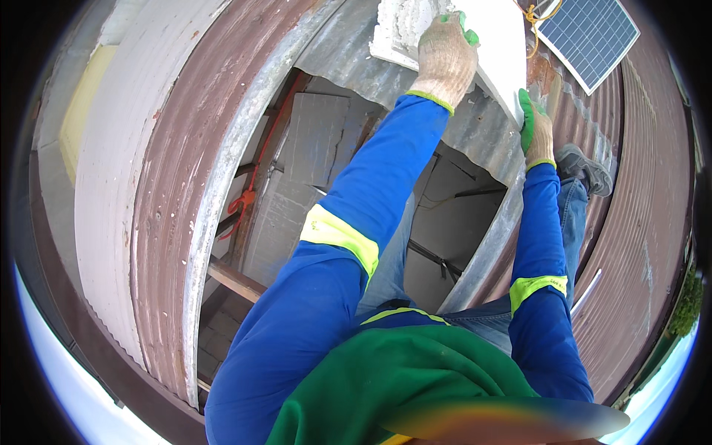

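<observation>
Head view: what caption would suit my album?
Left hand and right hand, both gloved, at a white slab beyond a gap in a corrugated roof.

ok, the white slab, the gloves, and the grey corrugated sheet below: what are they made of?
White slab: probably foam, plaster possible; matte, smooth right side, rough crumbly-looking left.
Gloves: apparently knitted fabric, off-white, soiled; green palm side, likely a rubbery coating.
Grey corrugated sheet: metal, likely galvanised; dull silvery, mottled, thin-edged.

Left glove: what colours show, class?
Left glove: beige back, green patches, lime cuff; best in head view.
</observation>
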Demonstrator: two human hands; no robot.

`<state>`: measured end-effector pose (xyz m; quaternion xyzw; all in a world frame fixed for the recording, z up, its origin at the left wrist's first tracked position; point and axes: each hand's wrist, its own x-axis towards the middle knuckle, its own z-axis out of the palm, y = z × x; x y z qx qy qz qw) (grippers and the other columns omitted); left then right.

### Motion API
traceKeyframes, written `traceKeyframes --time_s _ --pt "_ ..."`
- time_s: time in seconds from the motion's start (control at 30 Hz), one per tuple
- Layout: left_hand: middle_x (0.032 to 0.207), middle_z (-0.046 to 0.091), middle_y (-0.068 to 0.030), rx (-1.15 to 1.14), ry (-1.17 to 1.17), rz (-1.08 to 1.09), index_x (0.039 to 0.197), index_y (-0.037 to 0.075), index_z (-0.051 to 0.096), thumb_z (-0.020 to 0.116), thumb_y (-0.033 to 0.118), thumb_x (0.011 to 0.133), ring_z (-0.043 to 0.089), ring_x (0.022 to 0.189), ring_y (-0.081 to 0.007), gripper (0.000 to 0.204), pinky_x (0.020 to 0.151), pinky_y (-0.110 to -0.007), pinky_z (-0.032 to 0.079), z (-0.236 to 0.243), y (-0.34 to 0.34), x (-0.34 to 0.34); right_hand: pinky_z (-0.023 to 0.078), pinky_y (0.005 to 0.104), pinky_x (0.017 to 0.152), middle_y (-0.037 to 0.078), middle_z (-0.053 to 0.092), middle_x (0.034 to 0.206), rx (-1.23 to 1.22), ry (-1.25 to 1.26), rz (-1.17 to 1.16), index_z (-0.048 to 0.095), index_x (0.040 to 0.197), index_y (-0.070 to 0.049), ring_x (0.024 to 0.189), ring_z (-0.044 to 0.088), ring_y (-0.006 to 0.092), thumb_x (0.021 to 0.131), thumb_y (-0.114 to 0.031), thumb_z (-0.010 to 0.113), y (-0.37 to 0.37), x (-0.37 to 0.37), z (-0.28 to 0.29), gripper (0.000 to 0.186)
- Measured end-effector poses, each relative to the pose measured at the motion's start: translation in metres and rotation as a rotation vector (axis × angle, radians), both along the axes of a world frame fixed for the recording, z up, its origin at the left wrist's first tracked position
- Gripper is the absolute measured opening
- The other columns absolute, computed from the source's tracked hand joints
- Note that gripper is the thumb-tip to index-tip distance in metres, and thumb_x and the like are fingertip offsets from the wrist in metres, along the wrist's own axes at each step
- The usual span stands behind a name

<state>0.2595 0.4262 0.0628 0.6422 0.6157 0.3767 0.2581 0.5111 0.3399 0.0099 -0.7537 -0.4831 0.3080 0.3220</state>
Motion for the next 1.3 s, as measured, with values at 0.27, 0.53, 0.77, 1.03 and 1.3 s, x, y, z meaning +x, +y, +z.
traceKeyframes --time_s 0.27,0.53,0.77,1.03,1.3 --pt "0.126 0.066 -0.0225 -0.126 -0.328 0.076 0.132 0.003 0.064 0.076 0.014 0.091 0.067 0.114 -0.0388 0.044 0.098 -0.045 0.055 0.093 -0.226 -0.073 0.062 0.0269 0.078 0.009 0.074 0.117 -0.179 0.937 -0.309 0.065 0.137 -0.001 0.097 0.074 0.0143 0.108 -0.035 0.064 -0.187 -0.043 0.056 0.045" --pt "0.133 0.059 -0.0122 -0.210 -0.315 0.104 0.132 0.008 0.065 0.082 0.014 0.090 0.064 0.112 -0.0243 0.046 0.094 -0.037 0.056 0.176 -0.402 -0.153 0.062 0.0243 0.075 0.006 0.076 0.111 -0.110 0.721 -0.082 0.067 0.133 -0.001 0.095 0.075 0.0130 0.107 -0.025 0.065 -0.267 -0.095 0.205 0.035" --pt "0.121 0.064 -0.0095 -0.182 -0.303 -0.086 0.151 0.005 0.053 0.076 0.013 0.097 0.066 0.099 -0.0149 0.059 0.088 -0.030 0.058 0.224 -0.471 -0.248 0.064 0.0259 0.064 0.012 0.078 0.105 -0.245 0.527 0.113 0.065 0.135 0.002 0.077 0.078 0.0156 0.103 -0.032 0.072 -0.284 -0.118 0.288 0.047" --pt "0.128 0.068 -0.0125 -0.252 -0.480 -0.149 0.154 0.006 0.049 0.063 0.008 0.105 0.070 0.112 -0.0198 0.051 0.097 -0.031 0.058 0.196 -0.433 -0.244 0.063 0.0263 0.071 0.012 0.077 0.111 -0.346 -0.083 0.520 0.060 0.144 -0.001 0.082 0.077 0.0137 0.102 -0.038 0.071 -0.223 0.003 0.449 0.057" --pt "0.127 0.069 -0.0104 -0.318 -0.252 0.024 0.154 0.010 0.052 0.068 0.001 0.099 0.067 0.118 -0.0198 0.058 0.103 -0.035 0.054 0.113 -0.426 -0.274 0.061 0.0279 0.080 0.014 0.073 0.125 0.068 -0.539 0.701 0.058 0.147 0.000 0.096 0.075 0.0149 0.102 -0.030 0.071 -0.347 0.143 0.596 0.056"
